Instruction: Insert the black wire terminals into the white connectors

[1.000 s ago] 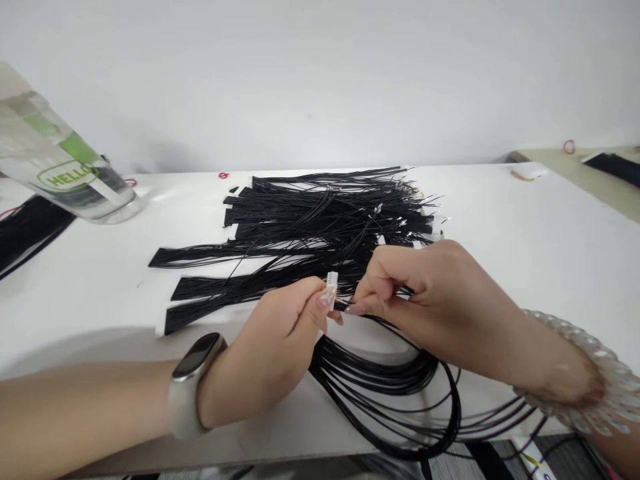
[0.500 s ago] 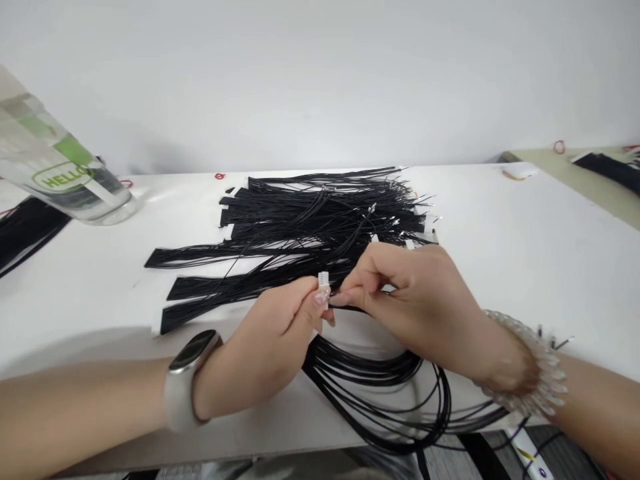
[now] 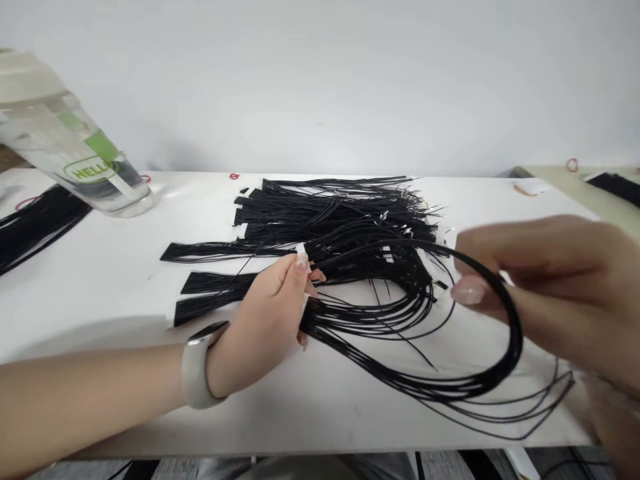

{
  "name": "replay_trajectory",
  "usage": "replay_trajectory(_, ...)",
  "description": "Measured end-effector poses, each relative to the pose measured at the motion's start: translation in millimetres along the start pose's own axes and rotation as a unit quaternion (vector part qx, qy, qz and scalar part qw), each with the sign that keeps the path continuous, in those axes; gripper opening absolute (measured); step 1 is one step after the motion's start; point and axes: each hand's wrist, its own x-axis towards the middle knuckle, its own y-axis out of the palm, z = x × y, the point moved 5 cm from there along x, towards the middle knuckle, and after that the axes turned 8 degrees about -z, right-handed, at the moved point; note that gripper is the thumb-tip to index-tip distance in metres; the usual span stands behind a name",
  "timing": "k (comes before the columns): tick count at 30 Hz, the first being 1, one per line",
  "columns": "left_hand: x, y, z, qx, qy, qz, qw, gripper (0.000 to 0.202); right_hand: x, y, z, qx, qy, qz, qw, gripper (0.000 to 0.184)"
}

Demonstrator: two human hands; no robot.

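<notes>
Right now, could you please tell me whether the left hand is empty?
No, the left hand holds a white connector and black wires.

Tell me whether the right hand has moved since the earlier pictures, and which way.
Yes. Against the black wire pile, the right hand has moved right, from in front of the pile's right end to beyond it.

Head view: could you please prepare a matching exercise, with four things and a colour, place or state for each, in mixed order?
1. bottle
2. connector
3. watch
4. wires

A. worn by the person
B. black, looped
C. transparent
D. pinched in the left hand

Pairs: 1-C, 2-D, 3-A, 4-B
</notes>
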Motion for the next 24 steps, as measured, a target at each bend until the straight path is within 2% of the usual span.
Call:
replay_trajectory(1, -0.1, 0.4, -2.3, 0.002, 0.003, -0.001, 1.0, 0.038, -5.9, 6.1, -1.9, -0.003, 0.021, 0.082, 0.996, 0.042)
replay_trajectory(3, 0.0, 1.8, -4.5, 0.009, 0.009, 0.006, 1.0, 0.038, -19.1, 25.2, -5.2, -0.012, 0.048, 0.233, 0.971, 0.04)
replay_trajectory(4, 0.0, 2.3, -4.4, 0.009, 0.011, 0.008, 1.0, 0.039, -23.4, 35.4, -5.7, -0.006, 0.056, 0.275, 0.96, 0.038)
replay_trajectory(5, 0.0, 2.4, -3.7, 0.008, 0.013, 0.007, 1.0, 0.039, -24.8, 45.4, -4.6, 0.01, 0.057, 0.291, 0.955, 0.036)
replay_trajectory(8, -0.7, 2.0, -0.7, 0.006, 0.019, -0.001, 1.0, 0.04, -19.1, 71.5, 8.2, 0.099, 0.023, 0.27, 0.958, 0.035)
replay_trajectory(11, -1.3, 2.2, -0.3, 0.017, 0.029, 0.003, 0.999, 0.039, -13.1, 85.7, 17.4, 0.125, 0.033, 0.246, 0.961, 0.036)
replay_trajectory(13, -1.3, 2.2, -1.9, 0.03, 0.047, 0.006, 0.998, 0.039, -12.0, 87.9, 20.7, 0.126, 0.049, 0.239, 0.962, 0.037)
replay_trajectory(19, -1.1, 1.6, -3.6, 0.074, 0.095, -0.005, 0.993, 0.038, -14.3, 89.0, 26.3, 0.135, 0.039, 0.245, 0.959, 0.029)
replay_trajectory(24, -0.2, 1.1, -3.8, 0.087, 0.082, -0.019, 0.993, 0.039, -13.1, 84.1, 18.4, 0.084, 0.004, 0.17, 0.982, 0.015)
